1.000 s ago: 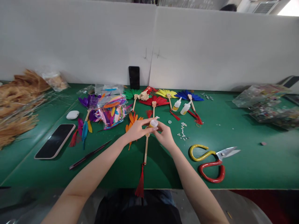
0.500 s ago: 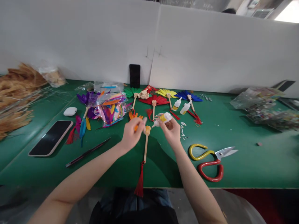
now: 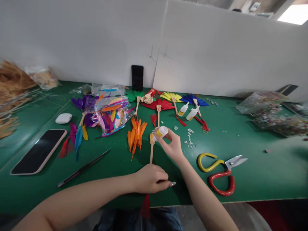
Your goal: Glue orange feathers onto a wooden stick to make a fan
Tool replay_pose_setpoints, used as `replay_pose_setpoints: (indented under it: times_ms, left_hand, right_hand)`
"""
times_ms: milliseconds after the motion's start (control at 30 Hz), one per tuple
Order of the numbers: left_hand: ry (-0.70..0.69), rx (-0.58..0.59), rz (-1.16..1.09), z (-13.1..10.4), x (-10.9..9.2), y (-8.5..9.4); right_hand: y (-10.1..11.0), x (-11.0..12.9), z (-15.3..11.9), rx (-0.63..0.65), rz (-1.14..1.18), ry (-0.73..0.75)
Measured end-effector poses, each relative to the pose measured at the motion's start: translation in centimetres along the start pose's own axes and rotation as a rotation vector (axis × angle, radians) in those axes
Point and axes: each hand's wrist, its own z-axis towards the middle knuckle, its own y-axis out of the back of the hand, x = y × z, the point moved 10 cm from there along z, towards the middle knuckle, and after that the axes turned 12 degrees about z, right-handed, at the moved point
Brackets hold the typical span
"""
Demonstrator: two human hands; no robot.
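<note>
A small glue bottle (image 3: 161, 132) with a yellow label is in my right hand (image 3: 172, 146), tipped nozzle-down beside the head of a wooden fan handle (image 3: 151, 150). The nozzle is mostly hidden. My left hand (image 3: 152, 179) lies over the handle's lower part with its fingers bent inward and its thumb towards the right. What sits under its fingers is hidden. A red tassel (image 3: 145, 207) hangs from below that hand over the table edge. Loose orange feathers (image 3: 136, 136) lie just left of the handle. Small white beads (image 3: 189, 138) are scattered right of my right hand.
Behind stand two glue bottles (image 3: 192, 113) amid finished feather fans, including a red fan (image 3: 160, 105). Scissors (image 3: 222, 170) lie right; tweezers (image 3: 84, 167) and a phone (image 3: 38, 152) lie left. A bag of feathers (image 3: 112, 117) is back left, a bead bag (image 3: 276, 112) far right.
My left hand has moved down from the orange feathers to the lower handle, leaving them on the table. The bottle in my right hand has moved slightly left and down, tilting more steeply.
</note>
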Motion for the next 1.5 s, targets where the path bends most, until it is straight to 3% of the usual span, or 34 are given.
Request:
replay_pose_setpoints:
  times_ms: [300, 500, 767, 967, 1167, 1367, 1500]
  left_hand:
    - [0.049, 0.030, -0.182, 0.2, 0.7, 0.0]
    - [0.043, 0.018, -0.143, 0.2, 0.6, 0.0]
    - [0.034, 0.020, -0.108, 0.2, 0.5, -0.2]
    - [0.036, 0.020, -0.111, 0.1, 0.6, -0.3]
    - [0.037, 0.023, -0.095, 0.1, 0.5, -0.3]
    - [0.035, 0.025, -0.085, 0.1, 0.5, -0.2]
    - [0.031, 0.030, -0.055, 0.2, 0.5, -0.2]
  right_hand:
    - [0.7, -0.5, 0.0, -0.062, -0.022, -0.013]
    - [-0.7, -1.3, -0.3, 0.057, 0.005, -0.039]
    - [0.7, -2.1, 0.2, -0.060, 0.037, -0.056]
    - [-0.2, -1.9, 0.1, 0.029, 0.026, -0.052]
    - [1.5, -1.2, 0.4, -0.102, -0.033, -0.008]
    - [0.3, -1.7, 0.2, 0.024, 0.015, -0.039]
    - [1.1, -1.4, 0.3, -0.051, -0.032, -0.006]
